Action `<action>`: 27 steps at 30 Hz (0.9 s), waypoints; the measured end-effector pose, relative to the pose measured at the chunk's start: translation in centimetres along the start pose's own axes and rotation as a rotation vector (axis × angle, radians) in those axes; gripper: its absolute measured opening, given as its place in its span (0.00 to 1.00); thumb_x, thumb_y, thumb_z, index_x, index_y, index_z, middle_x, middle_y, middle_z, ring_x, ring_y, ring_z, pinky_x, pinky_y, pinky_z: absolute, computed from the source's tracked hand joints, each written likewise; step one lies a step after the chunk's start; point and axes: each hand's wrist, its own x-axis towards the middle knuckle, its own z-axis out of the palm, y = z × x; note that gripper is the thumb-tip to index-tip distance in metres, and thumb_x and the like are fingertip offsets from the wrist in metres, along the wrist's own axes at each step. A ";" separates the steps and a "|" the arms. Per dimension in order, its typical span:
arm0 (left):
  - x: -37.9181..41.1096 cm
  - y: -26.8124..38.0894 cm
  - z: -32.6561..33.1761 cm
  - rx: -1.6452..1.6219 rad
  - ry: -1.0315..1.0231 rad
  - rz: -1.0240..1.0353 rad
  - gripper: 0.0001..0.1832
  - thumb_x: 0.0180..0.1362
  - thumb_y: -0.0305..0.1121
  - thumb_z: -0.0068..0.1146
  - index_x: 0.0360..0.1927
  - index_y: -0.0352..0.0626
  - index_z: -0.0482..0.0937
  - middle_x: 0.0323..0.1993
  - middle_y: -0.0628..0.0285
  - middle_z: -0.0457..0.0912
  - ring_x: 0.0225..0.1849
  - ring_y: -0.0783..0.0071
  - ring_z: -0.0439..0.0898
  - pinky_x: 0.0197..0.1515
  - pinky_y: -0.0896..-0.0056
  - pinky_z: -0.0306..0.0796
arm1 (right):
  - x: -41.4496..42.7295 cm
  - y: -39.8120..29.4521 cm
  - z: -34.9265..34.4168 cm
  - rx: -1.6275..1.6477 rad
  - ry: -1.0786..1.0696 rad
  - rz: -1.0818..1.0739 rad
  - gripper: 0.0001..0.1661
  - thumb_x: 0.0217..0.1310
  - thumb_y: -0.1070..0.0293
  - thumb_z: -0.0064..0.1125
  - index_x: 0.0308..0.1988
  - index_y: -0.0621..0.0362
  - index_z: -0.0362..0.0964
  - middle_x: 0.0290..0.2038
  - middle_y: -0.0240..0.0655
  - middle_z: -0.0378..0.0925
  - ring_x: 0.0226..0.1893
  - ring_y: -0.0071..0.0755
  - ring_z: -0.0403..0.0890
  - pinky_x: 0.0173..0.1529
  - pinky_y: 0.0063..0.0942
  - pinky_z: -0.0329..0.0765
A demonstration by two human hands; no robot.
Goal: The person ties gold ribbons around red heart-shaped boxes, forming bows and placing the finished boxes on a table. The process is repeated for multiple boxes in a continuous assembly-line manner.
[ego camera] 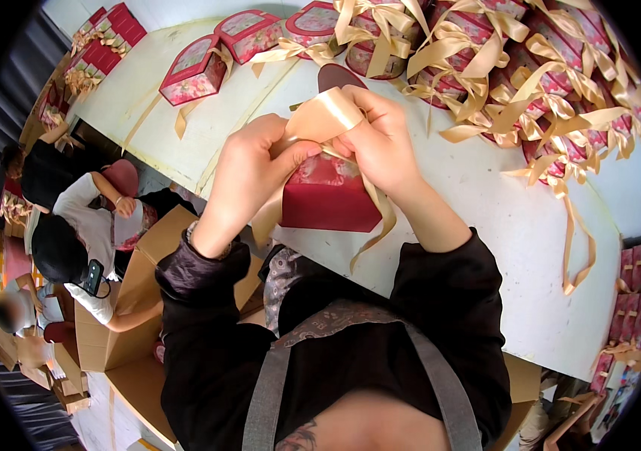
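A red gift box with a floral panel [329, 200] stands on the white table in front of me. Gold satin ribbon [320, 116] forms a wide loop above it. My left hand [255, 169] pinches the ribbon at the loop's left base, its thumb over the box top. On the other side, my right hand [379, 135] grips the loop's right side between thumb and fingers. Loose ribbon tails hang down both sides of the box. Behind my right hand a dark red rounded piece [340, 78] shows; its lower part is hidden.
Heart-lidded floral boxes [196, 70] with loose ribbons stand farther back on the white table [501, 225]. Stacked boxes with gold bows [461, 51] crowd the back right. An open cardboard carton [129, 304] stands at my left, near a seated co-worker [81, 225]. More red boxes [636, 265] are stacked far right.
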 end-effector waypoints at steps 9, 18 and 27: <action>-0.2 -3.0 1.4 -0.359 0.071 0.277 0.08 0.49 0.24 0.64 0.34 0.37 0.83 0.37 0.58 0.81 0.38 0.70 0.77 0.41 0.75 0.69 | 2.4 -1.4 -3.7 0.450 -0.242 0.313 0.12 0.65 0.67 0.44 0.43 0.63 0.69 0.20 0.22 0.59 0.20 0.14 0.59 0.30 0.18 0.65; 1.8 -2.1 2.3 -0.269 0.005 0.490 0.06 0.40 0.21 0.62 0.25 0.37 0.80 0.26 0.62 0.80 0.33 0.66 0.74 0.39 0.67 0.67 | 1.7 -0.4 -2.7 0.050 0.039 0.138 0.17 0.69 0.69 0.40 0.51 0.64 0.70 0.21 0.25 0.66 0.18 0.17 0.62 0.25 0.20 0.67; 0.7 -1.2 1.9 -0.545 -0.076 0.195 0.10 0.52 0.23 0.63 0.38 0.35 0.77 0.29 0.62 0.80 0.34 0.80 0.77 0.37 0.79 0.71 | 6.8 -11.5 -4.6 -1.345 -0.705 0.342 0.14 0.58 0.70 0.52 0.43 0.66 0.73 0.29 0.35 0.80 0.24 0.24 0.78 0.30 0.24 0.76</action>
